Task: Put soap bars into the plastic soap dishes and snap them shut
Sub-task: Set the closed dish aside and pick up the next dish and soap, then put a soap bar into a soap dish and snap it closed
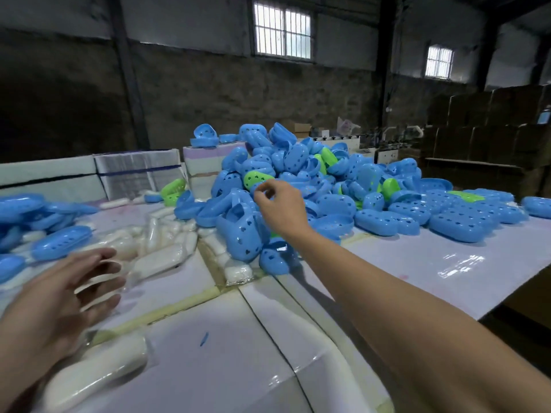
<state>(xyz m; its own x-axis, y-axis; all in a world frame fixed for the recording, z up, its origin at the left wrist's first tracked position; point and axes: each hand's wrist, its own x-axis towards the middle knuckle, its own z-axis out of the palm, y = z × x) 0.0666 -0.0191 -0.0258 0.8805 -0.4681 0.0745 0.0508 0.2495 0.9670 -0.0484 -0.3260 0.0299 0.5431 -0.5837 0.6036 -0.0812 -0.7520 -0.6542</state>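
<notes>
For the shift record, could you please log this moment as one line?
right hand: reaching into dish pile, fingers curled at a blue dish | left hand: open, blurred, over wrapped soap bars | no dish filled yet

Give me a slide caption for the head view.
Right hand reaches into the dish pile while the left hand hovers over wrapped soap bars.

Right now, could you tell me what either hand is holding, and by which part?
The right hand pinches a blue soap dish on the pile by its rim. The left hand holds nothing.

Dim hall; daylight from barred windows (282, 32); glare on table film (459, 260); left hand (59, 296) motion-blurred.
</notes>
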